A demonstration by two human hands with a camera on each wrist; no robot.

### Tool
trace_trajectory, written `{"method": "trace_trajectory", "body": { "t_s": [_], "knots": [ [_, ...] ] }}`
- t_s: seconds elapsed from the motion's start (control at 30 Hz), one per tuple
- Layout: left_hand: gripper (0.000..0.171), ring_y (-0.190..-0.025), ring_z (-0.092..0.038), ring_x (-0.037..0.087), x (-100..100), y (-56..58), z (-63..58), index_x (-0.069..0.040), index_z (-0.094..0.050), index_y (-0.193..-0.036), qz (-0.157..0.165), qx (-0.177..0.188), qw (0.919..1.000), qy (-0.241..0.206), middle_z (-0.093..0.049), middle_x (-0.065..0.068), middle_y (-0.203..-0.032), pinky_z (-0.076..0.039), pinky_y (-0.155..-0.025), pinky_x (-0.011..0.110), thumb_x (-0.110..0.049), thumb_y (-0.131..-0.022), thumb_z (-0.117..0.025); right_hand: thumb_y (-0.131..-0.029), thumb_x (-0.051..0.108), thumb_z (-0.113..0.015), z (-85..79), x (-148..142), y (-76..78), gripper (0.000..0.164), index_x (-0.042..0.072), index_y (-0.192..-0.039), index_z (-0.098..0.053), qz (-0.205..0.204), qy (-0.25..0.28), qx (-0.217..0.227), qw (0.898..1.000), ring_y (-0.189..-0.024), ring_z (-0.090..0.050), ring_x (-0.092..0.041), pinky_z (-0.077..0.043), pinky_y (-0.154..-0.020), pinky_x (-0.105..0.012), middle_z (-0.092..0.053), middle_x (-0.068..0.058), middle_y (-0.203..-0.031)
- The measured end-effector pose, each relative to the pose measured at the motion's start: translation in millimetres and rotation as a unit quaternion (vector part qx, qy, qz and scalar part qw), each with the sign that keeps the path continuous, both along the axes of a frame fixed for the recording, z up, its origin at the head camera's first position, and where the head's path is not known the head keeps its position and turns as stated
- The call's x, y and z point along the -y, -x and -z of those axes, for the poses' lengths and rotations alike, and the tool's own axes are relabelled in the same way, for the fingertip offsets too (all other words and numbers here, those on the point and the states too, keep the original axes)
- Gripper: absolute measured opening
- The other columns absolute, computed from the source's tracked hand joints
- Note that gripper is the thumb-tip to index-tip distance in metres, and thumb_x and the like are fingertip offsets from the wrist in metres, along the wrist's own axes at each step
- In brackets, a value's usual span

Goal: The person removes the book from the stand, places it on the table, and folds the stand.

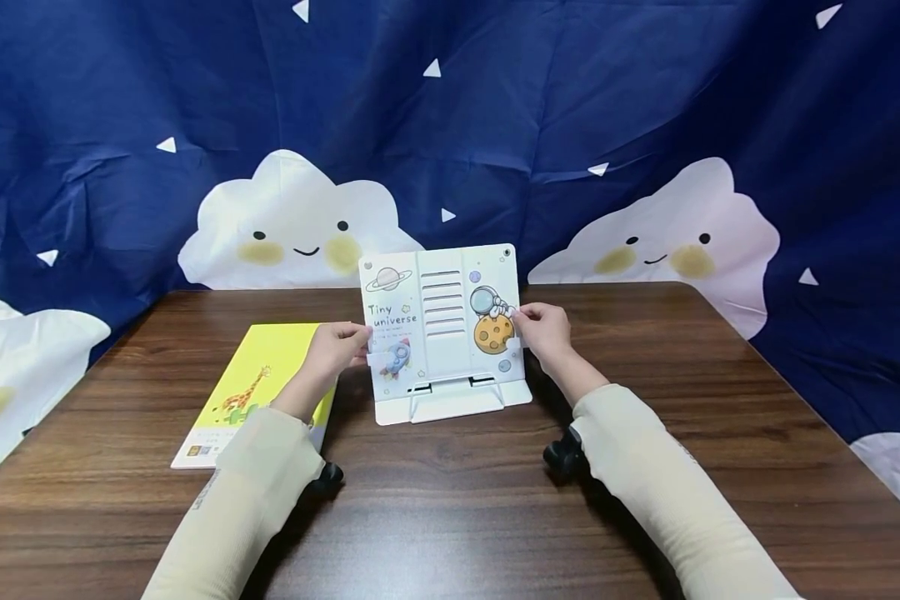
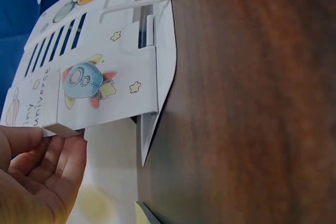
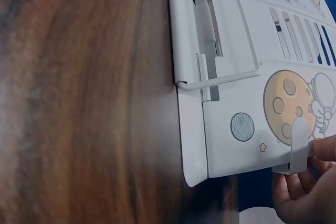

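Observation:
A white book stand with a "Tiny universe" print, a rocket and an astronaut on a moon stands tilted back on the table. Slots run down its middle panel, and a white wire bracket lies across its bottom ledge. My left hand pinches the stand's left edge between thumb and fingers, right by a white side clip. At the opposite edge, my right hand pinches the panel beside the other white clip, which overlaps the moon. The back of the stand is hidden in the head view.
A yellow book with a giraffe on its cover lies left of the stand, partly under my left forearm. The brown wooden table ends at a dark blue cloth with clouds behind it.

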State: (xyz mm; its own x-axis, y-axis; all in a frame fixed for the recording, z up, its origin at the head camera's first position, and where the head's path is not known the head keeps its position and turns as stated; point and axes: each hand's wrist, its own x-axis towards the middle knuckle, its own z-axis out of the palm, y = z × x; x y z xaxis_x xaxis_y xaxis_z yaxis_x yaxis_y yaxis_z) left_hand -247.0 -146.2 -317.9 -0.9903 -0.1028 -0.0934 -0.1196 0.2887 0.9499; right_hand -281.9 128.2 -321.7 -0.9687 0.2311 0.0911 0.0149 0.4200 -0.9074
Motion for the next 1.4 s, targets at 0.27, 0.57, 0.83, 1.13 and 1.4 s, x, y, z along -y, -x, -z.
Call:
{"method": "trace_trajectory", "body": {
  "t_s": [0.27, 0.57, 0.83, 1.13, 1.4],
  "knots": [
    [0.027, -0.071, -0.057, 0.018, 0, -8.3, 1.8, 0.009, -0.058, -0.103, 0.022, -0.019, 0.9995, -0.014, -0.059, 0.02, -0.095, -0.047, -0.071, 0.033, -0.012, -0.088, -0.05, -0.083, 0.014, -0.056, -2.4, -2, 4.6, 0.02, -0.001, -0.092, -0.064, -0.003, -0.031, 0.01, 0.999, -0.079, -0.049, -0.019, -0.043, -0.064, -0.026, -0.059, -0.012, -0.089],
    [0.026, -0.063, -0.056, 0.014, 0, -19.2, 0.8, 0.013, -0.056, -0.101, 0.049, -0.031, 0.998, -0.026, -0.06, 0.02, -0.087, -0.048, -0.07, 0.035, -0.007, -0.088, -0.049, -0.083, 0.017, -0.056, -6.3, 0, 8.8, 0.022, 0.001, -0.095, -0.065, -0.013, -0.058, 0.011, 0.998, -0.087, -0.05, -0.022, -0.043, -0.071, -0.03, -0.06, -0.013, -0.096],
    [0.024, -0.067, -0.058, 0.021, 0, -33.4, -1.3, 0.016, -0.056, -0.097, 0.082, -0.038, 0.9951, -0.04, -0.061, 0.017, -0.079, -0.047, -0.07, 0.038, -0.004, -0.087, -0.048, -0.083, 0.019, -0.057, -7.1, 3, 14.0, 0.023, 0.003, -0.096, -0.066, -0.02, -0.079, 0.01, 0.997, -0.09, -0.051, -0.022, -0.043, -0.073, -0.032, -0.06, -0.012, -0.098],
    [0.022, -0.069, -0.06, 0.02, -1, -42.2, 1.5, 0.017, -0.056, -0.095, 0.103, -0.043, 0.9929, -0.043, -0.062, 0.02, -0.082, -0.047, -0.069, 0.039, -0.003, -0.086, -0.049, -0.083, 0.018, -0.057, -9.3, 5, 16.0, 0.023, 0.002, -0.096, -0.065, -0.029, -0.081, 0.013, 0.996, -0.088, -0.051, -0.022, -0.045, -0.068, -0.032, -0.06, -0.013, -0.098],
    [0.021, -0.073, -0.061, 0.024, -2, -52.3, 1.0, 0.017, -0.057, -0.094, 0.114, -0.047, 0.9917, -0.039, -0.061, 0.022, -0.085, -0.046, -0.07, 0.042, -0.001, -0.084, -0.051, -0.083, 0.017, -0.057, -11.5, 10, 19.7, 0.022, 0.001, -0.095, -0.066, -0.052, -0.11, -0.007, 0.993, -0.083, -0.052, -0.023, -0.045, -0.066, -0.031, -0.061, -0.012, -0.096]
  ]
}}
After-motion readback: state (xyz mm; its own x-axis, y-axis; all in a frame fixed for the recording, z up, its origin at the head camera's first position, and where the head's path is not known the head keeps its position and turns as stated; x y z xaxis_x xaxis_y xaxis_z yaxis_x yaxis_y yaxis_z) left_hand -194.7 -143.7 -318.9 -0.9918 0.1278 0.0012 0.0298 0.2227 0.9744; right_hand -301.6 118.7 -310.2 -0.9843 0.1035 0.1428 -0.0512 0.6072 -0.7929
